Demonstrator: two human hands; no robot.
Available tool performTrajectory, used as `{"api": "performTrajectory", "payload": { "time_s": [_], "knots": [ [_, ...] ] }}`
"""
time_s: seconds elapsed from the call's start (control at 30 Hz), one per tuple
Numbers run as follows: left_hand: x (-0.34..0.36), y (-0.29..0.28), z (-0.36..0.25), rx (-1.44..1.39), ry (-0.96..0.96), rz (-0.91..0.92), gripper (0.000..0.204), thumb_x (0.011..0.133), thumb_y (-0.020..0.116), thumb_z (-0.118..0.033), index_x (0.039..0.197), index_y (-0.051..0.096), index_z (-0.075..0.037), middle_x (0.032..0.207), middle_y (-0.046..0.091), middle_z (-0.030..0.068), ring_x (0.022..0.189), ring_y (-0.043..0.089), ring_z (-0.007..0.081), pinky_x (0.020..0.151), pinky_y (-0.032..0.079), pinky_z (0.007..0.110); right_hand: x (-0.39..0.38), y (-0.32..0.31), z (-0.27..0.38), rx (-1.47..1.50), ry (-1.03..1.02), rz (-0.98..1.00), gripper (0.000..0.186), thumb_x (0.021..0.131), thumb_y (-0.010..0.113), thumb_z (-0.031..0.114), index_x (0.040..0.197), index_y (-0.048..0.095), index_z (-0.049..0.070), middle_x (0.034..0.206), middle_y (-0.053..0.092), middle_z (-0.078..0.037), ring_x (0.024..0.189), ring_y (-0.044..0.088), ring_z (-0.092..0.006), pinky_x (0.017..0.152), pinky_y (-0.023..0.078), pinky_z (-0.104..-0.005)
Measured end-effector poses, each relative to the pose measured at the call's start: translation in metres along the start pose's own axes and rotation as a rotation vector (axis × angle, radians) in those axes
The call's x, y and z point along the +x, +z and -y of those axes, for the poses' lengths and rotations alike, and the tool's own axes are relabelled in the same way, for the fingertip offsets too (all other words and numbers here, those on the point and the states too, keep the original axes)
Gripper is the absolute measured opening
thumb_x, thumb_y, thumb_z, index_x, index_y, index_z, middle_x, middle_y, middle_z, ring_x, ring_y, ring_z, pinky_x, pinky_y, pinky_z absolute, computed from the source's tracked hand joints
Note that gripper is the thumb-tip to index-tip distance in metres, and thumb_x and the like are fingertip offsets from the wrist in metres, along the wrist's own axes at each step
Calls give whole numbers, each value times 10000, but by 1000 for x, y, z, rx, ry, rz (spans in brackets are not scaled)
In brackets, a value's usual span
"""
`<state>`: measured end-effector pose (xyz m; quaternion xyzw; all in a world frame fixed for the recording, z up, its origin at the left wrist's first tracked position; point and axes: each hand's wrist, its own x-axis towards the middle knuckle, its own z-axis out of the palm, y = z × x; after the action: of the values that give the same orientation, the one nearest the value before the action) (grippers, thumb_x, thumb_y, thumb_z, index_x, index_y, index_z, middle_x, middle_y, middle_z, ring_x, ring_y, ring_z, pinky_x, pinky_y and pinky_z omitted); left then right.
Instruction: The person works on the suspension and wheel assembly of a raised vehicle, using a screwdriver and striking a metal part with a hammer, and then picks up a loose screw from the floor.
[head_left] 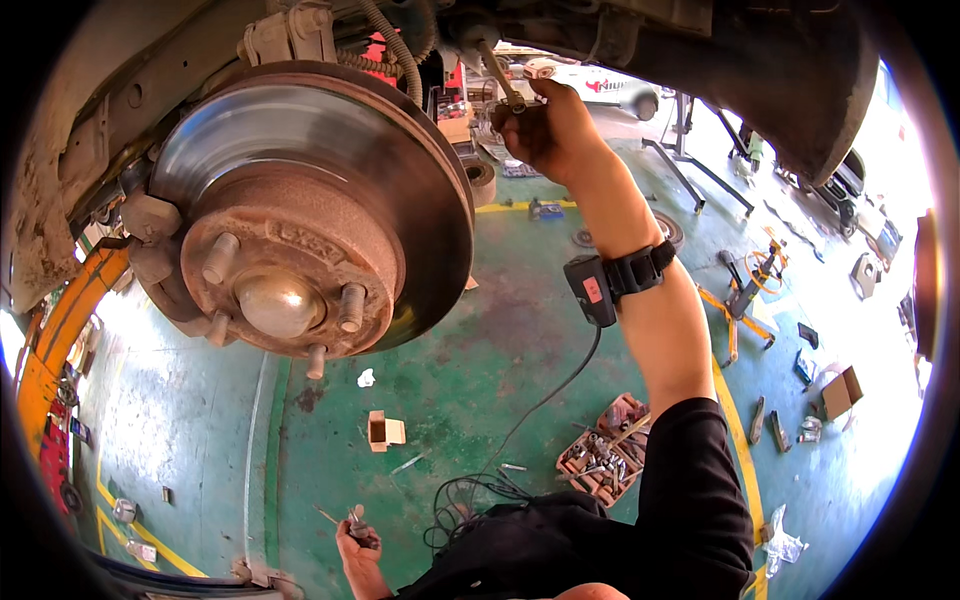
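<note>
Beneath the raised vehicle, my right hand (550,132) reaches up with its fingers curled at the lower end of a wrench (499,76). The wrench's upper end meets a dark joint (478,36) under the body; its far side is hidden. To the left hangs a brake disc (300,130) with a rusty hub (285,265), its studs bare. Low in the view, my left hand (360,550) is closed around a small grey metal piece (356,518); a thin shaft sticks out beside it. A strapped black device (590,290) sits on my right forearm.
A red tray (575,455) of sockets and tools lies on the green floor, near a coiled black cable (465,500). A small open carton (386,431) lies below the disc. An orange lift arm (75,310) stands at left, a yellow stand (745,295) at right.
</note>
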<state>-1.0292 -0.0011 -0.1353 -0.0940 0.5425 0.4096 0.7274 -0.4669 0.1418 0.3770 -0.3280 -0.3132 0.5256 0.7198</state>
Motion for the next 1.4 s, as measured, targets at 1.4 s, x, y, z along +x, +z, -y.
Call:
{"api": "performTrajectory", "payload": {
  "time_s": [1.4],
  "knots": [
    [20,3,-9,3,-12,25,354,833,479,-487,749,560,-153,570,511,26,466,488,192,409,338,283,11,4,1,147,-108,-26,347,955,427,198,1044,449,-136,912,585,-220,765,614,-237,626,560,-302]
  ]
}}
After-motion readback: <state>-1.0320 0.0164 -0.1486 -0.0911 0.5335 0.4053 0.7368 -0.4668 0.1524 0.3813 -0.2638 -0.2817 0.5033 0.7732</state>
